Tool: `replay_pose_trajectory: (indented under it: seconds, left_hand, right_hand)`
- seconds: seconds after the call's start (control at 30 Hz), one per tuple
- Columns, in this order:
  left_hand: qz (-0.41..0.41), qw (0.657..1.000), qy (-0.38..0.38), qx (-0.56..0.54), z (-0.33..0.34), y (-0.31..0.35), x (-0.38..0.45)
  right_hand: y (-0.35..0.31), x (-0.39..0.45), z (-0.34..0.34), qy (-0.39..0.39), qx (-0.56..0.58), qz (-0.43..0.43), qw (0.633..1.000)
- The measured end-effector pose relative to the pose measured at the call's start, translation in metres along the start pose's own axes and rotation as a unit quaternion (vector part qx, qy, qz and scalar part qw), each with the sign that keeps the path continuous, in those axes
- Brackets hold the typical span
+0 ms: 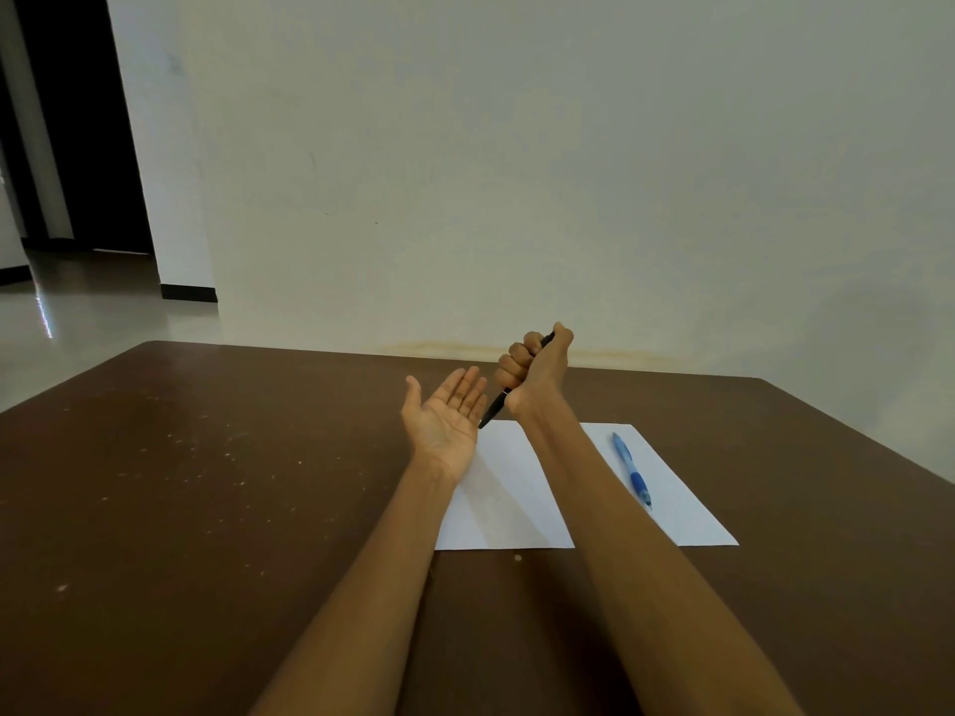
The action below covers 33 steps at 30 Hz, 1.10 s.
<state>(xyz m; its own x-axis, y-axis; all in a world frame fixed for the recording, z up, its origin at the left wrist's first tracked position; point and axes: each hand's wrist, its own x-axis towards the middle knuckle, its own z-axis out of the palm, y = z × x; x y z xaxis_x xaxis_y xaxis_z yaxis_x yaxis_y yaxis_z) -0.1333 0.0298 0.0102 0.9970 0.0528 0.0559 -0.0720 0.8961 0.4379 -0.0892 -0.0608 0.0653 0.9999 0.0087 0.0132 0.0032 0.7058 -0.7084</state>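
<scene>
Black pen (495,407), light, stiff and likely slick, sits fisted mid-barrel in the right hand (532,372); the left hand (445,414) lies flat-fingered, palm up, beside its tip.

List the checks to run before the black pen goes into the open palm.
1. Right hand grips the black pen in a fist: ok.
2. Left hand open, palm up, holding nothing: ok.
3. Pen tip points toward the left palm: ok.
4. Tip touching the palm: cannot tell.
5. Blue pen lies on the sheet of paper, apart from both hands: ok.
</scene>
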Motion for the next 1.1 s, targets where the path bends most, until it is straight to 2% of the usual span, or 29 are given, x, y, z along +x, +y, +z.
replay_pose_trajectory:
  seconds: [0.4,1.1]
  left_hand:
    - [0.0,1.0,0.006,0.001,0.0,0.001,0.0]
    - [-0.004,1.0,0.009,-0.003,-0.002,0.002,0.0]
  right_hand:
    - [-0.002,-0.005,0.01,-0.031,-0.073,-0.032,0.996]
    - [0.0,-0.004,0.008,-0.028,-0.073,-0.033,0.996]
